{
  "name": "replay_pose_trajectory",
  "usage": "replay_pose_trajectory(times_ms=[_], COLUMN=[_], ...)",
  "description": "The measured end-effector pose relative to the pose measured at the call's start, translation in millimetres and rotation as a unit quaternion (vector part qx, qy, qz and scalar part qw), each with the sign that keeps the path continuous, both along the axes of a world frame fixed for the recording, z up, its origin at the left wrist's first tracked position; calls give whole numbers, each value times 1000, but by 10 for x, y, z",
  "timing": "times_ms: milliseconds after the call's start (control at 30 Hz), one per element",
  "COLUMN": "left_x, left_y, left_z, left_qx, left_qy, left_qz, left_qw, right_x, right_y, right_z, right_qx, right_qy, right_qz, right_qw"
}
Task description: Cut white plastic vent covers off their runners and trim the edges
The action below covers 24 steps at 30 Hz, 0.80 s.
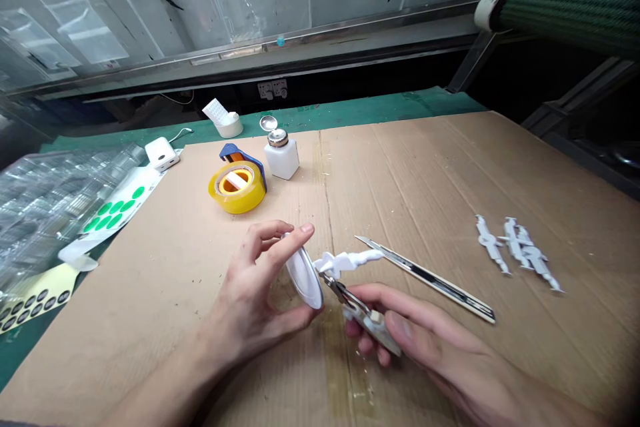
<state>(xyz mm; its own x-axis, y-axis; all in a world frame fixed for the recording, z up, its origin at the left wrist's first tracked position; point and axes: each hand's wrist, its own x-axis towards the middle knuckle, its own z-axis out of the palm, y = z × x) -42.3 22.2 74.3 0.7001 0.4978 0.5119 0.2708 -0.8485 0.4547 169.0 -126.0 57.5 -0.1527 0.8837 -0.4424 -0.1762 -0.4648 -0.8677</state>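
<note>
My left hand (255, 293) grips a round white plastic disc (303, 273) on edge, thumb below and fingers on top. A white plastic sprue (347, 259) sticks out from the disc to the right. My right hand (415, 333) is closed on small cutting pliers (357, 310), whose tips touch the joint between disc and sprue. Both hands hover just above a brown cardboard sheet (400, 173).
A long utility knife blade (425, 277) lies right of the hands. Cut white sprue pieces (517, 250) lie further right. Behind are a yellow tape roll (237, 187), a white dispenser bottle (281, 153), green dot stickers (117, 207) and clear plastic trays (45, 200).
</note>
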Motion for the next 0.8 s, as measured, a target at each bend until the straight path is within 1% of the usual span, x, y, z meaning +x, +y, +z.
replay_pose_trajectory(times_ms=[200,400,500,567,700,800], left_x=[24,28,18,13,10,6], left_y=[4,-5,-14,-18,-14,-8], left_z=[10,-8,-23,-32,-47,-58], left_qx=[4,3,-4,-6,-12,-13], left_qy=[2,5,10,8,12,15], left_qz=[-11,-9,-13,-13,-11,-10], left_qw=[1000,1000,1000,1000,1000,1000], right_x=[-29,-54,-67,-81,-121,-141], right_y=[-9,-48,-54,-27,56,77], right_z=[39,53,50,76,168,190], right_qx=[-29,-27,-24,0,74,96], right_qy=[-21,-66,-100,-120,-136,-133], right_qz=[-7,6,-1,-18,-37,-47], right_qw=[999,997,995,993,987,985])
